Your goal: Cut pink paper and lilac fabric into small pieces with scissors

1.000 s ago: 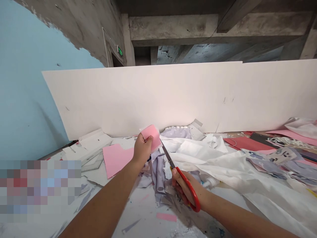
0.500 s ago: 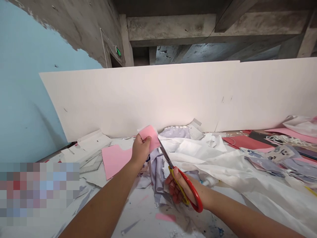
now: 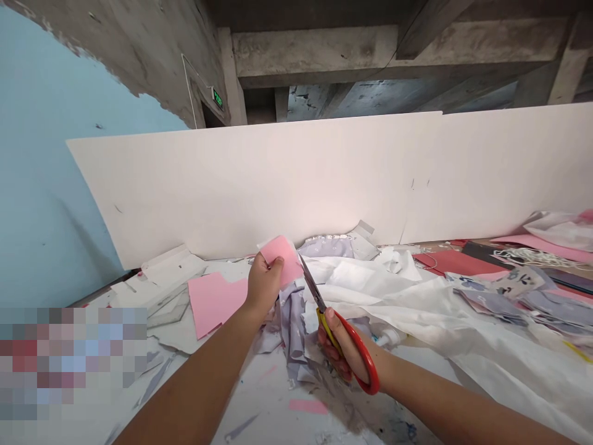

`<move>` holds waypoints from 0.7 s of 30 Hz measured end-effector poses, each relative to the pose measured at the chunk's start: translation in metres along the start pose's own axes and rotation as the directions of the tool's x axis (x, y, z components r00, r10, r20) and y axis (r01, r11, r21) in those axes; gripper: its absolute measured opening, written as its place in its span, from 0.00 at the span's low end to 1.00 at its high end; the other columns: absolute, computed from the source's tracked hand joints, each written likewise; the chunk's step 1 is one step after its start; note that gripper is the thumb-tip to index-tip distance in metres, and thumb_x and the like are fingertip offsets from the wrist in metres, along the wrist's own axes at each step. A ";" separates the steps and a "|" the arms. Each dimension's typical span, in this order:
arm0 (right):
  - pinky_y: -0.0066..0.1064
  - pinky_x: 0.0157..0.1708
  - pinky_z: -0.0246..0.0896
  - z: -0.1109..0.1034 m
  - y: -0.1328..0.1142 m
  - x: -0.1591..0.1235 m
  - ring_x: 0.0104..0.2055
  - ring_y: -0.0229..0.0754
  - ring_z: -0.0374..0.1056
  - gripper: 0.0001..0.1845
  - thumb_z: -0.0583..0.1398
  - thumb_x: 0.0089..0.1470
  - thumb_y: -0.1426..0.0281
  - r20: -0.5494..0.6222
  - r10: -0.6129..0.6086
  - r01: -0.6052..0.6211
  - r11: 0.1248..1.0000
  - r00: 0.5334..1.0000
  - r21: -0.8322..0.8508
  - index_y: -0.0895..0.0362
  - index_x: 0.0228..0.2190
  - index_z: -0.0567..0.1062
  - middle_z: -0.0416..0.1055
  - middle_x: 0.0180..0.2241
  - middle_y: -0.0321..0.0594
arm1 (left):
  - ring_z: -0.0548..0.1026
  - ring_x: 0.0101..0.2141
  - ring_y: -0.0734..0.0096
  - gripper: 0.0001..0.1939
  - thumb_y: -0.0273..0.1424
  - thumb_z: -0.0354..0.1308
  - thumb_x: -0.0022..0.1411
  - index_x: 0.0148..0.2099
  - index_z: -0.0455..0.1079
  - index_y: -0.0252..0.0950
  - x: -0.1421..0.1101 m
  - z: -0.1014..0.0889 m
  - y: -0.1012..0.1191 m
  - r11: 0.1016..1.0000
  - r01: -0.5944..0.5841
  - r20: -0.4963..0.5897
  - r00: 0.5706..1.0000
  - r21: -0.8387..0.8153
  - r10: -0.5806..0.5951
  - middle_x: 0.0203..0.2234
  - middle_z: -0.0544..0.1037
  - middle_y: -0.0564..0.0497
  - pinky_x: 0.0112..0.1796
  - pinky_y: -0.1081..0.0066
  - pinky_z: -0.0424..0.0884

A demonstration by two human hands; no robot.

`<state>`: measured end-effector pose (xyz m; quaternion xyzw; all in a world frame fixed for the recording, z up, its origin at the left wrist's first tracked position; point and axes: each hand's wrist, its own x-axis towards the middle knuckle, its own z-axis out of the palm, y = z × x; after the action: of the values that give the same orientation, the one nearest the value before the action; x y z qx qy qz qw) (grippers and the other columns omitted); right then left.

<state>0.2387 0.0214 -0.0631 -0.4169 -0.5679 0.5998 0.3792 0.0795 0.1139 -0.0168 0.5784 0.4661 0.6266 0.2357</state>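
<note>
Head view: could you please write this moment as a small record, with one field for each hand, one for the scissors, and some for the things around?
Left hand: pinches a small pink piece
Right hand: grips scissors
Scissors: red and yellow handles; blades point toward the pink piece's right edge, contact unclear
Left side: larger pink sheet
Right side: white fabric, red sheet
Nearer the person: pink strip
Behind: upright white panel
</note>
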 end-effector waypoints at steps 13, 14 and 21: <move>0.23 0.09 0.43 0.002 -0.004 -0.001 0.11 0.28 0.44 0.25 0.43 0.49 0.47 -0.042 -0.001 -0.002 0.998 0.999 -0.061 0.56 0.22 0.60 0.50 0.15 0.29 | 0.67 0.25 0.72 0.15 0.39 0.52 0.50 0.37 0.66 0.36 -0.003 0.001 0.002 1.000 0.010 0.044 0.999 -0.026 -0.009 0.26 0.72 0.52 0.25 0.73 0.61; 0.23 0.09 0.44 0.002 -0.005 -0.001 0.11 0.29 0.45 0.25 0.43 0.50 0.47 -0.053 0.000 -0.005 0.997 0.999 -0.083 0.56 0.22 0.60 0.50 0.15 0.29 | 0.67 0.24 0.72 0.15 0.40 0.52 0.50 0.37 0.66 0.36 -0.003 0.001 0.002 1.000 0.012 0.050 0.999 -0.023 -0.011 0.25 0.71 0.52 0.25 0.73 0.61; 0.25 0.10 0.47 0.003 -0.014 -0.005 0.10 0.31 0.51 0.26 0.43 0.51 0.49 -0.114 0.014 -0.036 0.981 0.993 -0.193 0.58 0.22 0.62 0.54 0.13 0.31 | 0.65 0.23 0.73 0.14 0.40 0.52 0.49 0.35 0.65 0.36 -0.003 -0.002 0.004 1.000 0.012 0.040 0.999 -0.003 -0.012 0.23 0.69 0.54 0.23 0.75 0.59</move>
<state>0.2372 0.0167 -0.0486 -0.4920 -0.5964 0.5218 0.3605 0.0796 0.1095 -0.0146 0.5876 0.4636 0.6144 0.2496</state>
